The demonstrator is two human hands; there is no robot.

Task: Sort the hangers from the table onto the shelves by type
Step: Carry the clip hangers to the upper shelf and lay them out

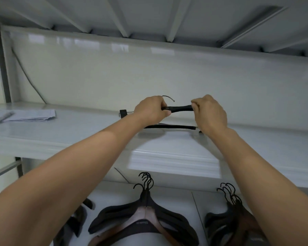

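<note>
Hanger (177, 108) pinched between both hands' fingers (164, 110).

Left hand (150, 110) and right hand (210, 112) around a black hanger (178, 108) above the white shelf (78, 139), second hanger (169, 126) beneath

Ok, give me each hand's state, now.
Left hand: closed round the black hanger, near its hook.
Right hand: closed, pinching the same hanger's other end.
</note>
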